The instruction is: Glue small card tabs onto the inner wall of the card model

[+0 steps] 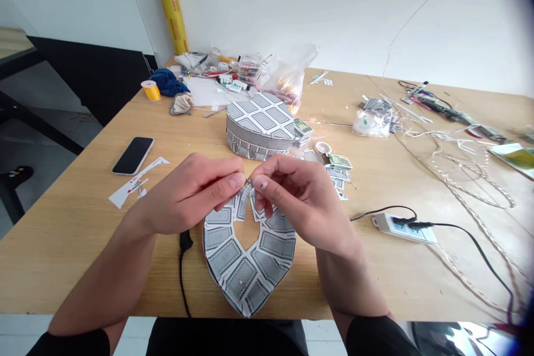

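Note:
A ring made of overlapping grey-backed playing cards [240, 273] lies on the table in front of me, pointed at its near end and open in the middle. At its far end my left hand [204, 192] is closed in a pinch on the card edge. My right hand [298, 200] pinches the same spot from the other side, its fingertips touching the left ones. The fingers hide the exact piece of card between them. Just beyond my hands stands a closed box covered in the same cards [262, 122], with a pointed-oval top.
A phone [133, 156] and white card scraps [136, 182] lie left. Loose cards [339, 169] and a tape roll [322, 147] sit right of the box. A white power strip [403, 228] trails black cables. Plastic bags [287, 75], yellow thread [151, 90] and clutter line the back.

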{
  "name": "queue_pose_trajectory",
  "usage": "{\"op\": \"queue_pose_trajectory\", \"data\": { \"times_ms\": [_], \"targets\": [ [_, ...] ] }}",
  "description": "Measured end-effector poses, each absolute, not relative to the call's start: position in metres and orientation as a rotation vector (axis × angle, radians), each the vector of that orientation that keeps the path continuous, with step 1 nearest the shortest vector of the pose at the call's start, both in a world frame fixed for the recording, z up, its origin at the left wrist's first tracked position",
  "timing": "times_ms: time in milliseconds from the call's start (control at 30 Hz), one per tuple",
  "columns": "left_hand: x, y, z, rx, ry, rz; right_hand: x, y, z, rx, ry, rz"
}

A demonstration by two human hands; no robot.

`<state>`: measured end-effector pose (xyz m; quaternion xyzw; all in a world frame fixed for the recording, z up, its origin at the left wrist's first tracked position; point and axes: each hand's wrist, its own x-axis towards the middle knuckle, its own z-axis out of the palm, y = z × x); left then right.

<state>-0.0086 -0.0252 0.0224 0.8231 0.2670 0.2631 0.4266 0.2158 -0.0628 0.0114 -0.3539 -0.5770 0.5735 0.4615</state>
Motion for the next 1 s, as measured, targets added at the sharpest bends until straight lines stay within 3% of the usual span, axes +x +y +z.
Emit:
{"op": "queue_pose_trajectory", "data": {
  "times_ms": [1000],
  "targets": [
    [-0.0113,-0.0253,0.0199,2.016,0.701,0.574,0.2172,-0.0637,0.0123,-0.899,-1.462,1.411]
  ]
}}
